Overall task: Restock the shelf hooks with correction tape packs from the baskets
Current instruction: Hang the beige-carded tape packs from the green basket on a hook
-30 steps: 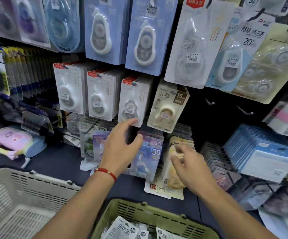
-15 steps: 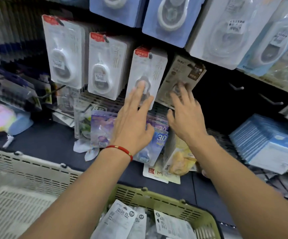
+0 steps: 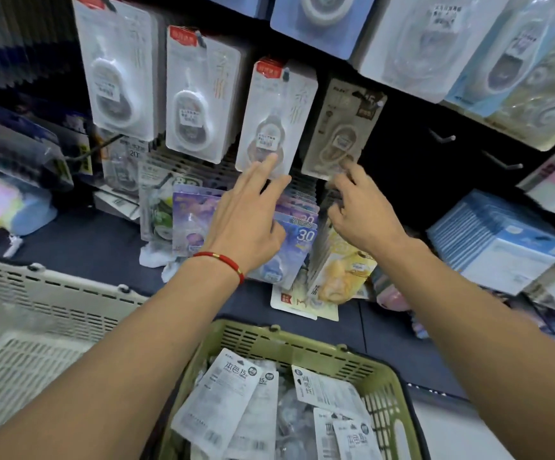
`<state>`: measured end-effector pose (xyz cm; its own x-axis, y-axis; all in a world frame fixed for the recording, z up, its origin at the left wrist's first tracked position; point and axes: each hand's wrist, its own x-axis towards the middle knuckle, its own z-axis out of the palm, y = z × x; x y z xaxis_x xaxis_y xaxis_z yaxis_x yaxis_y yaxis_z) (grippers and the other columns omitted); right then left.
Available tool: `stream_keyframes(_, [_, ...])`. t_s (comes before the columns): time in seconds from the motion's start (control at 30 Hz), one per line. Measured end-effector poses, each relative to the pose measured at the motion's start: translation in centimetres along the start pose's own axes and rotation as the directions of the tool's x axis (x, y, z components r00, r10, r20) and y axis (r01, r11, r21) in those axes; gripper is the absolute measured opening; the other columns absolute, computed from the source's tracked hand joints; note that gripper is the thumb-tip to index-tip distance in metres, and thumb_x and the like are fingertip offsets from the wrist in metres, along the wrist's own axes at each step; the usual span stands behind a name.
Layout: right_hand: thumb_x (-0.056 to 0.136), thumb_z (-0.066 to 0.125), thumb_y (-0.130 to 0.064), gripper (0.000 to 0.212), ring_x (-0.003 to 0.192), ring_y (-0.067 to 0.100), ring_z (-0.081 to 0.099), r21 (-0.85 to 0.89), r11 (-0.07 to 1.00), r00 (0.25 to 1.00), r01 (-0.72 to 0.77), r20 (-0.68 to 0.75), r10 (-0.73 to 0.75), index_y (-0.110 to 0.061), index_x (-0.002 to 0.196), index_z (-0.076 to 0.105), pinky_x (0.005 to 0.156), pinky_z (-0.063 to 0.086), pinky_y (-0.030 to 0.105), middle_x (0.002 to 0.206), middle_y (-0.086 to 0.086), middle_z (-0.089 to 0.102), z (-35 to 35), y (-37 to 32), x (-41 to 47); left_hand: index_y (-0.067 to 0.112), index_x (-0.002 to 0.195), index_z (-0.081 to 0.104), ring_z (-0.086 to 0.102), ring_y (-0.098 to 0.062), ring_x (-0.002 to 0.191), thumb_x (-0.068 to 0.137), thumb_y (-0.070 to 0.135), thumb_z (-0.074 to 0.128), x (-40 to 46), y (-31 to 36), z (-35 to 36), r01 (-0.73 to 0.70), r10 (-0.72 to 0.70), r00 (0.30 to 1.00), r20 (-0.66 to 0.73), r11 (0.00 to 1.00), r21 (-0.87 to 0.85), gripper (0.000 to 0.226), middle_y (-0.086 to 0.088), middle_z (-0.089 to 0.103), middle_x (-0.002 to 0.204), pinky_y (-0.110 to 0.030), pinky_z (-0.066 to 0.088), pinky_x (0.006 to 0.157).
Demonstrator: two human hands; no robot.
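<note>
A beige correction tape pack (image 3: 340,127) hangs on a hook in the shelf's middle row. My right hand (image 3: 360,207) curls its fingers around that pack's lower edge. Left of it hangs a white pack (image 3: 274,117) with a red header. My left hand (image 3: 249,217), with a red bracelet at the wrist, is spread flat, and its fingertips touch the white pack's bottom. Below me, a green basket (image 3: 306,340) holds several white-backed correction tape packs (image 3: 223,403).
An empty white basket (image 3: 53,310) stands at the left. Two bare hooks (image 3: 443,138) (image 3: 501,162) stick out right of the beige pack. Purple packs (image 3: 297,247) and yellow packs (image 3: 342,270) hang under my hands. A stack of blue packs (image 3: 495,240) sits at the right.
Both hands rose from the purple and yellow packs to the row above. My right hand went from flat on the beige pack to fingers curled at its lower edge.
</note>
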<state>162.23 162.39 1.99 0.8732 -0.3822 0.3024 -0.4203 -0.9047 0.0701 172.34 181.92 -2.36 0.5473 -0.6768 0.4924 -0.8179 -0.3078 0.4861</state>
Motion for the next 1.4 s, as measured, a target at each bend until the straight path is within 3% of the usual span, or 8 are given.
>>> stream_keyframes(0.23, [0.101, 0.050, -0.028, 0.033, 0.125, 0.028, 0.060, 0.030, 0.998, 0.927, 0.048, 0.371, -0.056, -0.024, 0.132, 0.059, 0.097, 0.054, 0.045, 0.140, 0.002, 0.057, 3.2, 3.0, -13.1, 0.019, 0.153, 0.046, 0.029, -0.025, 0.153, 0.090, 0.015, 0.063, -4.9, -0.1, 1.0, -0.046, 0.010, 0.961, 0.276, 0.991, 0.123, 0.065, -0.004, 0.032, 0.166, -0.048, 0.039, 0.115])
stream_keyframes(0.37, [0.101, 0.053, -0.039, 0.041, 0.129, 0.030, 0.057, -0.003, 0.999, 0.674, -0.046, 0.738, 0.033, -0.027, 0.141, 0.055, 0.094, 0.049, 0.036, 0.143, 0.006, 0.060, 7.5, 3.9, -20.3, 0.023, 0.150, 0.049, 0.034, -0.030, 0.149, 0.093, 0.017, 0.062, -9.1, 0.8, 2.8, -0.075, 0.010, 0.876, 0.482, 0.990, 0.116, 0.059, -0.004, 0.030, 0.166, -0.049, 0.040, 0.114])
stream_keyframes(0.67, [0.092, 0.064, -0.067, 0.115, 0.157, 0.042, 0.020, -0.028, 0.845, 0.372, -0.533, 0.890, 0.264, -0.021, 0.167, -0.010, 0.125, 0.028, 0.053, 0.174, 0.016, 0.002, 15.8, 1.2, -32.7, 0.028, 0.150, 0.049, 0.042, -0.028, 0.143, 0.097, 0.025, 0.063, -16.8, 1.8, 7.6, -0.191, -0.072, 0.551, 0.831, 0.959, 0.210, 0.055, -0.002, 0.044, 0.156, -0.039, 0.038, 0.114])
stream_keyframes(0.8, [0.101, 0.065, -0.030, 0.085, 0.148, 0.037, 0.039, 0.099, 0.759, 0.519, -0.644, 0.785, 0.338, -0.013, 0.165, 0.011, 0.119, 0.039, 0.049, 0.166, 0.015, 0.030, 15.9, -0.5, -34.9, 0.029, 0.155, 0.039, 0.036, -0.031, 0.146, 0.099, 0.030, 0.061, -19.9, 2.0, 9.7, -0.160, -0.216, 0.359, 0.908, 0.944, 0.288, 0.060, -0.006, 0.035, 0.162, -0.045, 0.038, 0.117])
stream_keyframes(1.03, [0.099, 0.064, -0.008, 0.027, 0.093, 0.020, 0.070, 0.493, 0.406, 0.627, -0.770, 0.461, 0.628, -0.012, 0.125, 0.066, 0.076, 0.054, 0.029, 0.110, 0.004, 0.075, 10.8, 1.0, -32.7, 0.018, 0.147, 0.052, 0.057, -0.026, 0.130, 0.097, 0.025, 0.068, -20.8, 5.0, 10.4, 0.248, -0.188, 0.549, 0.814, 0.967, 0.056, 0.053, -0.006, 0.052, 0.151, -0.036, 0.049, 0.107])
stream_keyframes(1.2, [0.098, 0.068, -0.004, 0.025, 0.096, 0.019, 0.078, 0.792, -0.198, 0.658, -0.578, 0.596, 0.460, -0.019, 0.118, 0.071, 0.082, 0.062, 0.033, 0.105, 0.001, 0.081, 9.4, -2.0, -30.6, 0.012, 0.126, 0.068, 0.075, -0.029, 0.108, 0.092, 0.018, 0.079, -20.9, 7.7, 10.5, 0.876, -0.281, 0.441, 0.852, 0.340, -0.342, 0.036, -0.009, 0.078, 0.116, -0.040, 0.060, 0.095])
stream_keyframes(1.3, [0.100, 0.069, -0.021, 0.022, 0.098, 0.015, 0.076, 0.801, -0.069, 0.710, -0.595, 0.564, 0.422, -0.021, 0.122, 0.072, 0.088, 0.061, 0.034, 0.109, 0.000, 0.079, 10.7, -3.3, -30.7, 0.014, 0.124, 0.070, 0.077, -0.027, 0.103, 0.092, 0.005, 0.076, -21.2, 7.2, 10.4, 0.886, -0.369, 0.464, 0.806, 0.184, -0.426, 0.034, -0.007, 0.080, 0.113, -0.040, 0.062, 0.085])
stream_keyframes(1.4, [0.101, 0.067, -0.033, 0.040, 0.111, 0.015, 0.068, 0.592, 0.381, 0.702, -0.710, 0.552, 0.450, -0.019, 0.137, 0.062, 0.093, 0.054, 0.026, 0.133, 0.005, 0.068, 12.8, -2.6, -32.1, 0.024, 0.110, 0.069, 0.074, -0.012, 0.091, 0.093, 0.003, 0.074, -21.1, 5.5, 9.9, 0.875, -0.549, 0.470, 0.691, 0.183, -0.449, 0.027, 0.003, 0.079, 0.105, -0.030, 0.058, 0.069])
